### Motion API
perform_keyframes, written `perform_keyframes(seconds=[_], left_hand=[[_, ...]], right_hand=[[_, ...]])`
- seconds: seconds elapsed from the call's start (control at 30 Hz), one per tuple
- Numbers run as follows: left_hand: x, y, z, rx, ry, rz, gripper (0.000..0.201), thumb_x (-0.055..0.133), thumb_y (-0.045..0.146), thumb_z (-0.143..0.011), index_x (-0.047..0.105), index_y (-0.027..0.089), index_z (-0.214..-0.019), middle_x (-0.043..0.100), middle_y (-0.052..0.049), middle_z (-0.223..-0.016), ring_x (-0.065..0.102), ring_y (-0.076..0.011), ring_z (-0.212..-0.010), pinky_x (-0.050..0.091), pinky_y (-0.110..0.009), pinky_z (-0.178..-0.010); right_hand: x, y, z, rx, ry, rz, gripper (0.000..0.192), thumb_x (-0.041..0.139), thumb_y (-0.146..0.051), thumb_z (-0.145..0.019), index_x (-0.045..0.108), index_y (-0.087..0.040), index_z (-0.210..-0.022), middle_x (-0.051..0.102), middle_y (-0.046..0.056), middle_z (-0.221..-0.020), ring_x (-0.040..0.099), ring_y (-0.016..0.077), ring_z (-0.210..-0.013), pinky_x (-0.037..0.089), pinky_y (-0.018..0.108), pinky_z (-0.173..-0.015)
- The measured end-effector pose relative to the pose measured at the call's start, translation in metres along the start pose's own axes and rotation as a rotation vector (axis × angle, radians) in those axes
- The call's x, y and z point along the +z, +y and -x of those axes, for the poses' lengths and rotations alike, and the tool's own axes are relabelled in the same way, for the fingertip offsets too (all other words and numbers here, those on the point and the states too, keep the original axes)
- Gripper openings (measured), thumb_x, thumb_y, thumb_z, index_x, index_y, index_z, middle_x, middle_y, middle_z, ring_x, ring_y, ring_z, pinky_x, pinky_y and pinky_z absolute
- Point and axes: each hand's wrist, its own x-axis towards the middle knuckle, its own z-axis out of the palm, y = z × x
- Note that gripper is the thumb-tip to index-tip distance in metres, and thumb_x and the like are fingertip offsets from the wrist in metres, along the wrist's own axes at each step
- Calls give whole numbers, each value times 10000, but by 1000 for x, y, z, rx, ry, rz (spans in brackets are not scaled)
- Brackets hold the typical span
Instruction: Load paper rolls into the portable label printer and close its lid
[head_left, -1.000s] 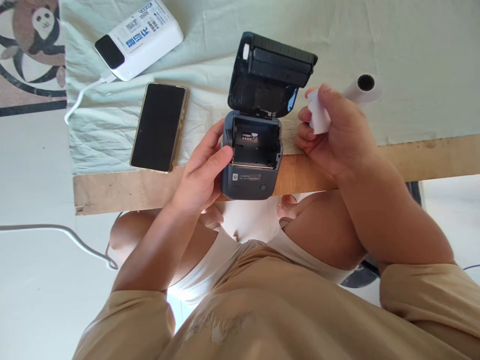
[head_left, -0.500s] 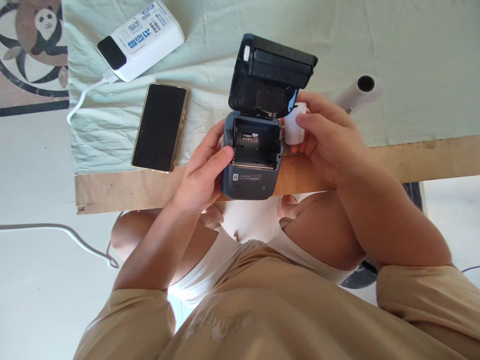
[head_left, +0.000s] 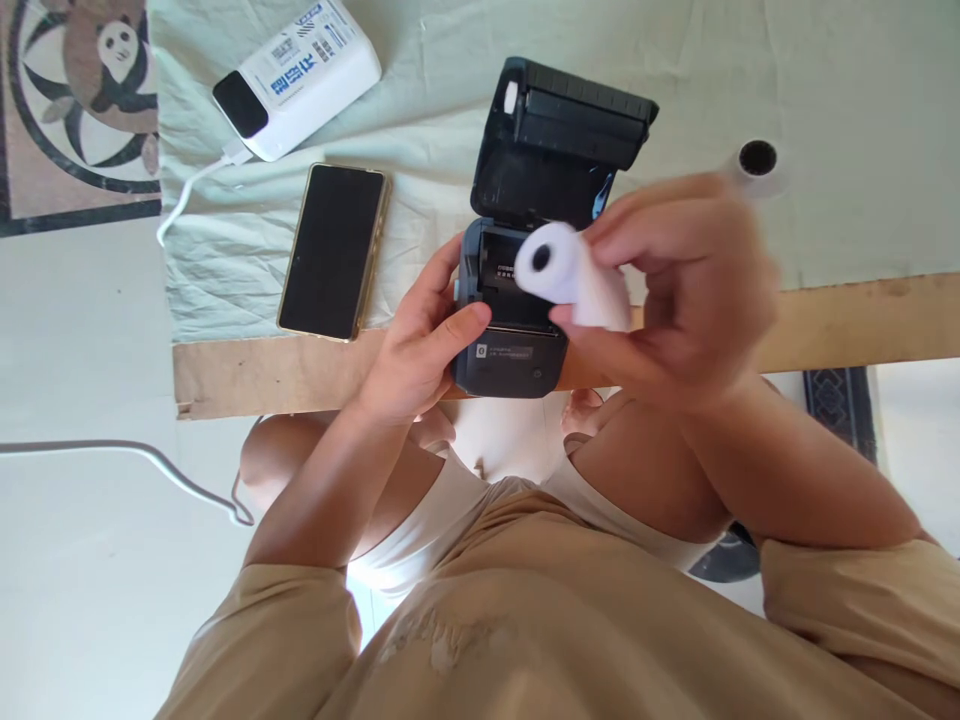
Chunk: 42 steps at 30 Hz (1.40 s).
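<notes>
A dark blue-grey portable label printer (head_left: 510, 365) is gripped at its left side by my left hand (head_left: 424, 340), the thumb lying over its edge. Its black lid (head_left: 562, 140) stands raised, showing the paper compartment with a small printed label inside. My right hand (head_left: 675, 280), slightly blurred, pinches a white paper roll (head_left: 551, 262) between thumb and fingers. The roll is over the right part of the compartment, its dark core facing left and a loose end of paper hanging on the right. Whether it touches the printer I cannot tell.
A smartphone (head_left: 332, 250) with a dark screen lies left on the green cloth (head_left: 435, 110). Behind it is a white power bank (head_left: 322, 90) with a plugged-in white cable (head_left: 187, 190). A white cylindrical object (head_left: 757, 165) with a dark round end is at right. The wooden table edge (head_left: 247, 380) runs in front.
My right hand has brought the paper roll up and left, from beside the printer to over its compartment, turning the core into view. My left hand still holds the printer. The whole view has shifted slightly.
</notes>
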Motion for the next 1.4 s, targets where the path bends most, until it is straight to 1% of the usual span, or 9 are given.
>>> perform_keyframes(seconds=[0.1,0.2,0.6,0.77,0.83,0.93,1.07,1.23,1.4], left_hand=[[-1,0,0,-14,1,-32,676,934,646,-897,743,335,-1466,833,-56,-1471,686,-439,-1600,770,-445,-973],[0,1,0,-44,-11,-37,749,966,660,-851,725,343,-1486,813,-68,-1490,649,-468,-1631,762,-505,-1049],[-1,-1,-3,-3,-3,7,691,916,645,-912,720,278,-1463,819,-70,-1476,668,-400,-1599,719,-427,-1015],[-12,-6,-7,14,-122,-58,677,884,639,-967,692,298,-1519,854,46,-1314,758,-280,-1397,695,-329,-1026],[-17,-9,-8,105,-194,-70,728,965,589,-887,697,311,-1504,859,93,-1253,806,-211,-1216,696,-268,-994],[-26,-20,-13,157,-223,-82,743,926,556,-926,664,304,-1573,808,32,-1506,782,-270,-1365,687,-337,-1102],[-38,-34,-22,197,-317,-83,1019,1019,435,-795,551,314,-1692,757,-76,-1611,781,-347,-1425,707,-405,-1072],[-37,-25,-18,82,-277,-193,1292,1059,430,-683,416,288,-1795,685,-153,-1694,773,-412,-1419,715,-435,-1029],[-25,-10,-12,27,-214,-217,1402,1041,402,-654,320,283,-1851,658,-185,-1697,763,-417,-1412,696,-491,-1081]], right_hand=[[14,-2,-6,-282,131,185,159,712,-238,-1023,610,-356,-1054,842,-5,-1130,816,278,-1065,663,544,-932],[21,0,-11,-262,100,246,236,666,-130,-1020,585,-352,-1030,854,-49,-1146,829,230,-1014,659,485,-850],[20,-2,-6,-500,138,210,161,722,-233,-1035,607,-310,-952,797,-21,-960,704,229,-846,557,473,-770],[29,-5,5,-625,80,221,124,664,-243,-1074,611,-314,-987,787,-41,-908,701,210,-837,453,467,-693],[32,-5,7,-614,45,251,154,637,-247,-1110,600,-308,-973,802,-57,-923,729,189,-863,472,448,-724],[32,-3,5,-603,23,242,186,636,-352,-1143,611,-303,-965,805,-56,-929,797,199,-1002,552,451,-828],[20,7,-6,-571,282,152,150,684,-414,-1065,705,-274,-1015,798,15,-1079,769,203,-1001,638,419,-847],[8,23,-15,-256,326,-9,463,696,-526,-1113,678,-464,-1571,646,17,-1646,624,309,-1564,607,335,-718],[13,24,-17,-170,274,-76,305,694,-649,-1114,748,-355,-1177,738,41,-1158,742,231,-1003,568,348,-650]])
